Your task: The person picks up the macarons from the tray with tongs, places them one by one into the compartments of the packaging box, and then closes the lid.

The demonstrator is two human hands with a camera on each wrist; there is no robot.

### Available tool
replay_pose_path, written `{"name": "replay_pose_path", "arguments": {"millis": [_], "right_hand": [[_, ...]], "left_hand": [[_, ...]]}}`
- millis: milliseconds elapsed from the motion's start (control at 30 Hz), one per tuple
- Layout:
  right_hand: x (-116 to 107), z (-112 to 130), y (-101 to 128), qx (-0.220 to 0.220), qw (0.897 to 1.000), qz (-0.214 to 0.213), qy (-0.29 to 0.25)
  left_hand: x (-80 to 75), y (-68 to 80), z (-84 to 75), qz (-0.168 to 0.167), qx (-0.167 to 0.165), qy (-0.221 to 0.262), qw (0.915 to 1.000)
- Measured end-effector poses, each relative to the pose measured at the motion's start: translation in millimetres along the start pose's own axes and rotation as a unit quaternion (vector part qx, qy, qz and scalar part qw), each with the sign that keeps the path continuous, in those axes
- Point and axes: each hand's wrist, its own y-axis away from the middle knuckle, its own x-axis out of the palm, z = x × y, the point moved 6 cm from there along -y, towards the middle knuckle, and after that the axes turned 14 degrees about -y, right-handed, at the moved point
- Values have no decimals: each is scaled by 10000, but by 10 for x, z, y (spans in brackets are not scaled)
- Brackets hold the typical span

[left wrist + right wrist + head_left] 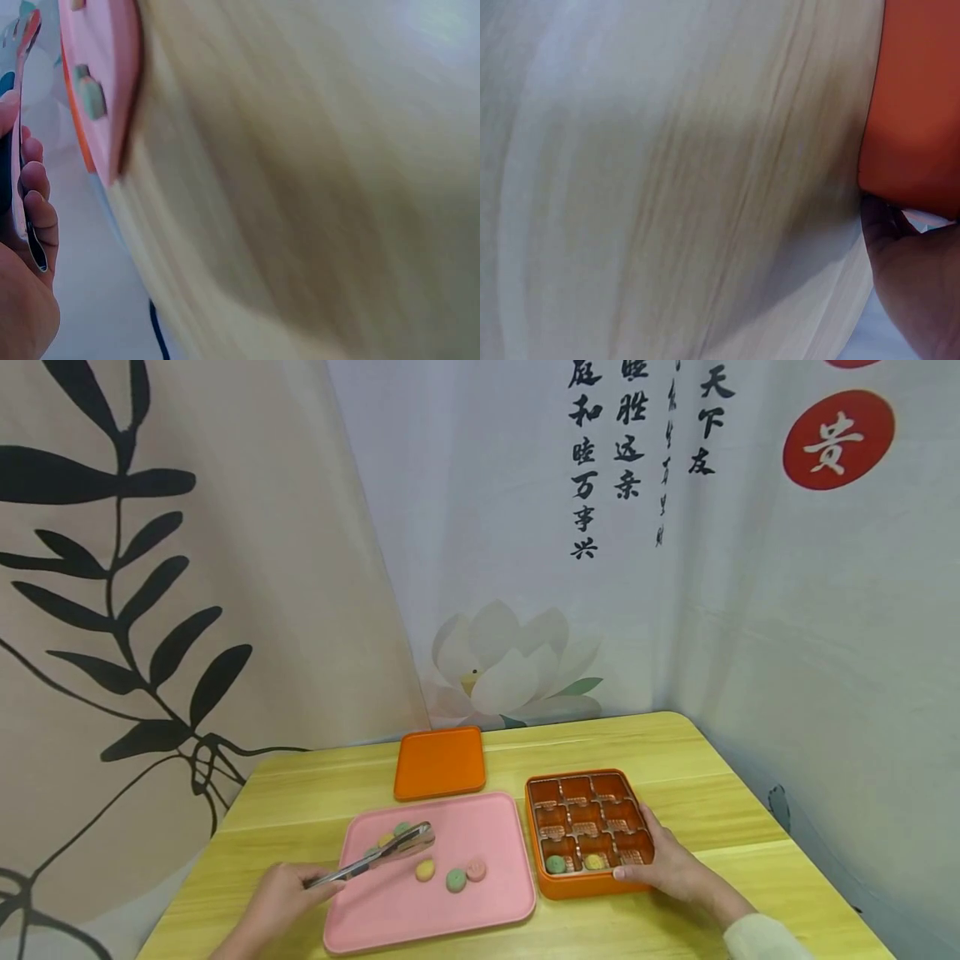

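My left hand (281,893) grips a pair of metal tongs (375,857) by the handle end. In the left wrist view the fingers curl round the tongs' dark handle. The tips of the tongs hang over a pink tray (491,827), with nothing seen between them. On the tray lie a yellow round sweet (425,870), a green one (456,880) and a pink one (476,869), with several more partly hidden behind the tongs. My right hand (675,868) holds an orange box (581,885) at its near right corner, thumb on the front rim.
Inside the box is a divided insert; a green sweet (556,864) and a yellow sweet (595,862) sit in its front row. An orange lid (441,763) lies behind the tray on the wood-grain table (600,743). A printed curtain (510,527) hangs behind.
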Motion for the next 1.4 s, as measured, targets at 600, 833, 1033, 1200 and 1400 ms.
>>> {"name": "replay_pose_path", "arguments": {"millis": [600,833,1033,1200,1400], "right_hand": [[-9,-16,6,100,9997,-110,207],[-14,-12,19,164,9994,-155,281],[-16,-5,34,205,9991,-183,335],[-17,-7,38,191,9993,-179,276],[-8,-17,24,144,9995,-138,245]], "left_hand": [[155,-422,-779,35,1089,372,9933],[252,-551,-1076,-5,1408,387,9893],[334,-617,-1314,60,1651,470,9851],[415,-665,-1496,194,1711,580,9834],[504,-689,-1716,207,1976,617,9781]]}}
